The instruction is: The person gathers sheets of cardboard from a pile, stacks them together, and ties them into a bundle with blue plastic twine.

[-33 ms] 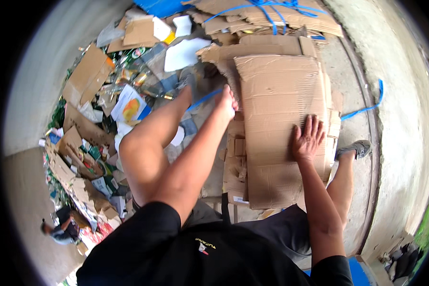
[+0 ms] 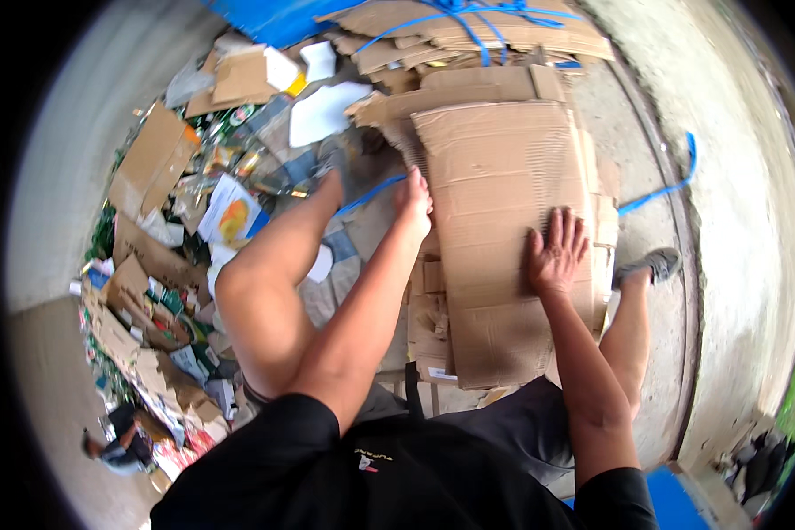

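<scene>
A stack of flattened cardboard (image 2: 503, 238) lies in front of me, between my legs. My right hand (image 2: 558, 256) rests flat on the top sheet, near its right side, with the fingers stretched out. At the stack's upper left edge my left hand (image 2: 412, 201) is closed, its fingers curled. A blue strap (image 2: 371, 192) runs from the floor on the left up to this hand and appears gripped in it. Another length of blue strap (image 2: 687, 172) sticks out on the right side of the stack and lies curved on the floor.
A tied cardboard bundle (image 2: 503, 31) lies beyond the stack. Bottles, boxes and scraps pile up at left around a torn carton (image 2: 155, 159). A concrete wall (image 2: 733, 221) runs along the right. Another person (image 2: 119, 446) is at the far lower left.
The whole view has shifted slightly. My left hand has moved a little toward the cardboard's edge; my right hand stays flat on the top sheet.
</scene>
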Demonstrator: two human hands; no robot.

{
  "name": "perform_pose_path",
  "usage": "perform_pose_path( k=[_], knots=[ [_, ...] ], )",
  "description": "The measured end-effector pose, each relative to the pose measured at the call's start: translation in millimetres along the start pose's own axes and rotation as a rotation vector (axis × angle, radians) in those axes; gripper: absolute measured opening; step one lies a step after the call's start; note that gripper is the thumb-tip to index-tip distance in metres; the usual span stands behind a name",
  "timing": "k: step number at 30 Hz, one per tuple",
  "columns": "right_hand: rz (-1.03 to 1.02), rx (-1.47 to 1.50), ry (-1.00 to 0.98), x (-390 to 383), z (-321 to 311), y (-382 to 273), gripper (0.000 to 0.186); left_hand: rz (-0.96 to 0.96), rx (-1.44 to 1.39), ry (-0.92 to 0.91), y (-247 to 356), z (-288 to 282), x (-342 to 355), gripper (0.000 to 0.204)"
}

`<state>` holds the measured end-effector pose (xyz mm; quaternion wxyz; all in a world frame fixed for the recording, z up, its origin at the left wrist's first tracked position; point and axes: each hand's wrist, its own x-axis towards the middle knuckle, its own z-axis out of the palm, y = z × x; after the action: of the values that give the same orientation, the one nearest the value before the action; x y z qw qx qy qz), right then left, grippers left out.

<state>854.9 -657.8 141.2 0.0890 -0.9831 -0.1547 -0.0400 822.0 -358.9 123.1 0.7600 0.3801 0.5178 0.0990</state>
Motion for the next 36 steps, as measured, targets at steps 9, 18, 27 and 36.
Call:
perform_pose_path(
  k=[9, 18, 27, 36],
  knots=[
    [0.040, 0.082, 0.003, 1, -12, 6, 0.065, 0.753, 1.113, -0.506, -40, 94, -135, 0.058],
    [0.071, 0.312, 0.086, 2, -2, 23, 0.048, 1.208, 1.544, -0.434, -119, 146, -95, 0.032],
    [1.117, 1.110, 0.381, 110, 36, 208, 0.017, 1.503, 1.600, -0.334, -128, 142, -87, 0.050],
    [0.752, 0.423, -0.272, 137, 181, 287, 0.053, 1.489, 1.617, -0.357, -132, 144, -83, 0.050]
  ],
)
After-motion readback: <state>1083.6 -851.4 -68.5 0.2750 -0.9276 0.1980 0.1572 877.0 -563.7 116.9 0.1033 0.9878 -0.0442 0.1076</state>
